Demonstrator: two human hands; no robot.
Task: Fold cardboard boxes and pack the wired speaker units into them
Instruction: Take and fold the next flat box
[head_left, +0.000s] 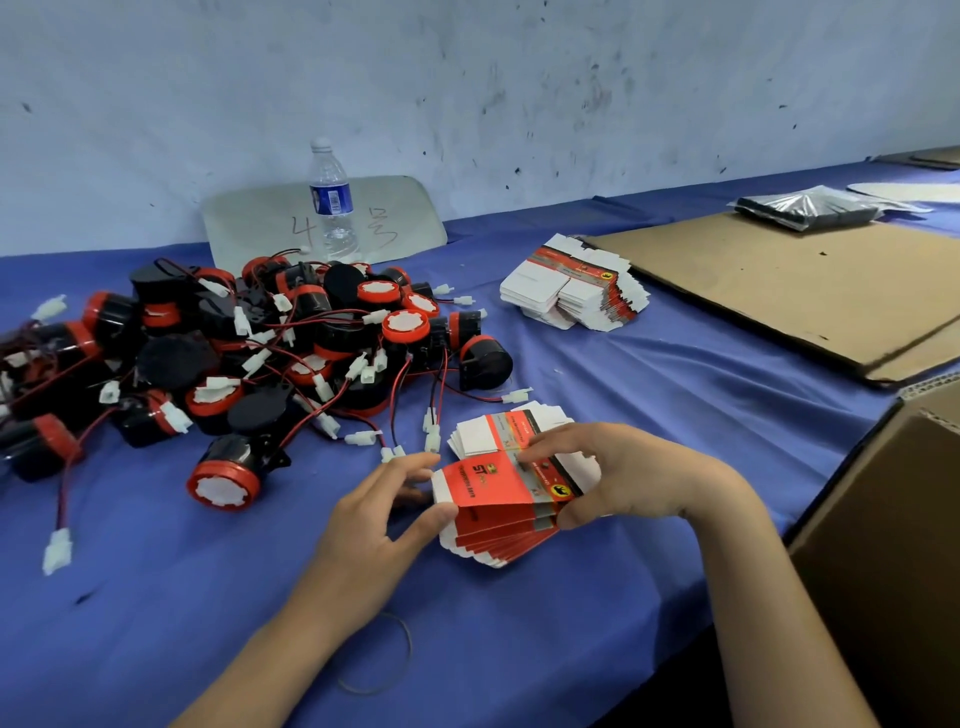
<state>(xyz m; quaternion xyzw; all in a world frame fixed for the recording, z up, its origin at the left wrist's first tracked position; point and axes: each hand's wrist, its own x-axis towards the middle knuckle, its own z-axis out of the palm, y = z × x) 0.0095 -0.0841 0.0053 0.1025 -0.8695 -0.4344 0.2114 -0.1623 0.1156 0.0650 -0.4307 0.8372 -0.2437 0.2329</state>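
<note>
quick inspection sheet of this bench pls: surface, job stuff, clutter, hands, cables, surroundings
surface: blue cloth over the table, slightly creased.
job's things: speaker units heaped at left; fanned stack of flat boxes in the hands; second stack further back; none seen folded.
clutter: water bottle upright before a grey board; rubber band near the front; bagged packet by a cardboard sheet.
grippers: left hand pinches the top box's left edge; right hand grips the stack's right side.
cables: red and black wires with white plugs tangled through the heap, some trailing onto the cloth.
surroundings: scuffed pale wall behind; brown carton at right.
</note>
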